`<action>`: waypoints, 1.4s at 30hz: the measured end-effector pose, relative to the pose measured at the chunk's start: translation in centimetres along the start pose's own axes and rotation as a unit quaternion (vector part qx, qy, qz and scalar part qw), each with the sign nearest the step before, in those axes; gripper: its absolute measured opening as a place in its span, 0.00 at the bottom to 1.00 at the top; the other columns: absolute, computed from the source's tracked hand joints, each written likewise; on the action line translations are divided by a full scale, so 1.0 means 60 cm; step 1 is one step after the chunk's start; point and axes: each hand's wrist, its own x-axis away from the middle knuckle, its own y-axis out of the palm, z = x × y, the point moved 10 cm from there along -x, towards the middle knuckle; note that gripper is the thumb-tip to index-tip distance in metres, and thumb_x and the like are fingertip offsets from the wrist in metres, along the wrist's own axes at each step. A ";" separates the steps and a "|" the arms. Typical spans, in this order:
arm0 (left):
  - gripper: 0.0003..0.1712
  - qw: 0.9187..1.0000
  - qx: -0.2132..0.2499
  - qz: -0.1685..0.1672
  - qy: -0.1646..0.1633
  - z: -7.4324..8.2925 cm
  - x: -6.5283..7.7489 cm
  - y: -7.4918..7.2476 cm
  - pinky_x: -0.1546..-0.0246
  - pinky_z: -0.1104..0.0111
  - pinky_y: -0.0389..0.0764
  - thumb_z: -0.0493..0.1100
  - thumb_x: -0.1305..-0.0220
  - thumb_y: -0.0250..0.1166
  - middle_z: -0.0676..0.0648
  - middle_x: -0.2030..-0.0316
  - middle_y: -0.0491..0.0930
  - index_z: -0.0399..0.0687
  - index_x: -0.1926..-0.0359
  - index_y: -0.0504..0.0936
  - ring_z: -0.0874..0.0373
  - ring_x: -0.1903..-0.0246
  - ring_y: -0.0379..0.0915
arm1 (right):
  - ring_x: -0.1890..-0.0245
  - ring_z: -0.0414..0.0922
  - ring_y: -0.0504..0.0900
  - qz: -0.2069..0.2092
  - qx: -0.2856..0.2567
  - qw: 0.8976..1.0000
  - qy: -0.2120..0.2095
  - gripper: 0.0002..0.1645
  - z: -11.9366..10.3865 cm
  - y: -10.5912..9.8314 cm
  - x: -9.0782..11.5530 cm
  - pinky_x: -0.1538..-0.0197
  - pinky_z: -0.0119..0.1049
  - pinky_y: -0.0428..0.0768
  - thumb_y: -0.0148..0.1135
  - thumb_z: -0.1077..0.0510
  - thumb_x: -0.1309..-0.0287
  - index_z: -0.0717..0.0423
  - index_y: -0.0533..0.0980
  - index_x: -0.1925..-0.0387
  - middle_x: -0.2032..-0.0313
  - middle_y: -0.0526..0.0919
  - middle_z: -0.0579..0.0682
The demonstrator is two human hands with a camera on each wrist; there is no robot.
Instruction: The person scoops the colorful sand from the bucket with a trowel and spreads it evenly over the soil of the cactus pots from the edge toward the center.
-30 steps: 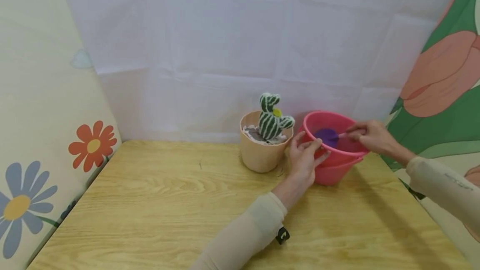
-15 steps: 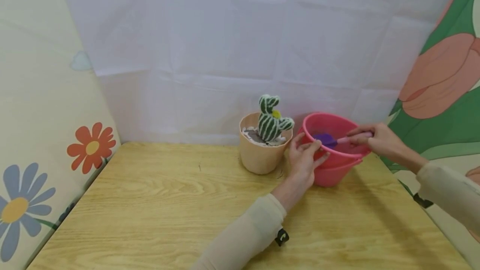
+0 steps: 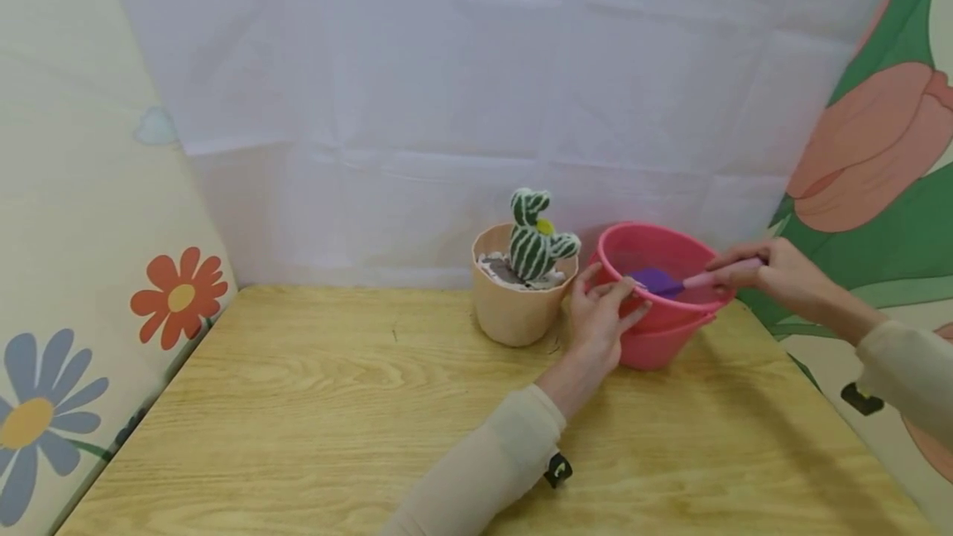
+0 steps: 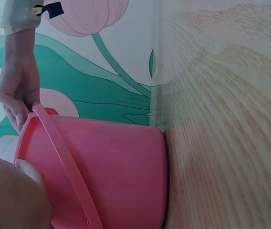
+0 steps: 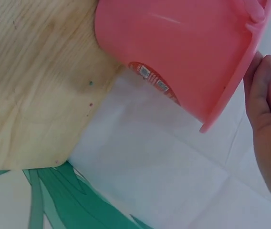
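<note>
A pink bucket [image 3: 663,342] stands upright at the back right of the table, its handle hanging down its side. My left hand [image 3: 596,325] holds the bucket's near left rim; in the left wrist view that hand [image 4: 11,195] covers part of the rim. With its fingers curled round the pink handle of a toy shovel [image 3: 658,282], my right hand [image 3: 782,275] is over the bucket's right rim. The purple blade lies inside the bucket, slanting down to the left. The bucket's bottom is hidden. In the right wrist view, the right hand [image 5: 266,105] appears beside the rim.
Left of the bucket and close to it stands a peach pot [image 3: 517,317] with a knitted green cactus [image 3: 532,246] and white pebbles. A white cloth [image 3: 417,106] hangs behind the wooden table [image 3: 335,404]. Flower-printed panels [image 3: 864,155] flank both sides.
My right hand has moved right and slightly outward, drawing the shovel's handle over the rim. The purple blade has tilted and shifted a little right. My left hand stays at the rim.
</note>
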 end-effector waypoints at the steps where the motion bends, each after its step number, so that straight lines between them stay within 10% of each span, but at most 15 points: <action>1: 0.28 1.000 0.000 0.001 -0.002 -0.001 0.000 -0.001 0.61 0.52 0.88 0.27 0.40 0.70 0.39 0.60 0.78 0.48 0.41 0.75 0.47 0.64 0.84 | 0.51 0.44 0.82 -0.002 -0.012 1.000 0.002 0.22 0.004 0.000 0.001 0.52 0.35 0.82 0.62 0.47 0.29 0.56 0.83 0.43 0.50 0.86 0.51; 5: 0.29 1.000 0.000 0.003 0.001 -0.004 -0.001 -0.001 0.62 0.52 0.89 0.26 0.41 0.71 0.39 0.61 0.78 0.48 0.41 0.76 0.47 0.65 0.83 | 0.53 0.47 0.85 -0.029 -0.142 0.989 0.006 0.24 0.017 0.006 0.004 0.48 0.34 0.84 0.60 0.54 0.27 0.69 0.77 0.40 0.51 0.86 0.60; 10: 0.28 1.000 0.000 0.003 0.008 -0.002 -0.002 0.000 0.63 0.52 0.89 0.26 0.42 0.71 0.40 0.61 0.77 0.48 0.42 0.76 0.48 0.65 0.82 | 0.57 0.51 0.88 -0.060 -0.309 0.949 0.012 0.15 0.025 0.012 0.005 0.49 0.39 0.85 0.57 0.65 0.27 0.67 0.80 0.44 0.53 0.86 0.64; 20: 0.29 1.000 -0.006 0.007 -0.001 0.000 -0.003 -0.002 0.61 0.52 0.88 0.27 0.42 0.72 0.38 0.58 0.78 0.49 0.41 0.76 0.45 0.62 0.82 | 0.57 0.50 0.88 -0.050 -0.433 0.900 0.029 0.16 0.041 0.014 0.007 0.46 0.39 0.84 0.51 0.69 0.25 0.61 0.84 0.49 0.55 0.87 0.59; 27: 0.29 1.000 -0.004 0.004 -0.003 0.002 0.000 -0.001 0.61 0.52 0.88 0.28 0.40 0.72 0.38 0.59 0.77 0.49 0.41 0.76 0.48 0.64 0.82 | 0.55 0.49 0.87 -0.026 -0.551 0.833 0.048 0.19 0.067 0.012 0.014 0.48 0.39 0.84 0.47 0.73 0.26 0.64 0.85 0.52 0.54 0.86 0.60; 33: 0.29 1.000 -0.009 0.004 -0.005 0.001 -0.001 -0.002 0.61 0.52 0.88 0.28 0.41 0.73 0.38 0.59 0.77 0.50 0.41 0.76 0.47 0.64 0.82 | 0.53 0.50 0.87 -0.037 -0.603 0.797 0.011 0.21 0.069 0.014 0.022 0.47 0.38 0.84 0.41 0.73 0.24 0.67 0.83 0.49 0.52 0.86 0.61; 38: 0.29 1.000 -0.010 0.005 -0.006 0.002 -0.002 -0.001 0.61 0.52 0.88 0.28 0.40 0.72 0.37 0.58 0.77 0.50 0.41 0.76 0.46 0.63 0.83 | 0.54 0.50 0.87 -0.030 -0.621 0.783 -0.001 0.21 0.064 0.015 0.024 0.47 0.38 0.84 0.41 0.73 0.24 0.70 0.82 0.49 0.52 0.85 0.63; 42: 0.29 1.000 -0.009 0.004 -0.006 0.002 -0.001 -0.001 0.61 0.52 0.88 0.28 0.41 0.72 0.37 0.58 0.77 0.49 0.41 0.76 0.46 0.63 0.82 | 0.56 0.51 0.87 -0.006 -0.606 0.796 0.010 0.18 0.066 0.015 0.027 0.48 0.38 0.84 0.45 0.73 0.25 0.71 0.82 0.50 0.55 0.86 0.63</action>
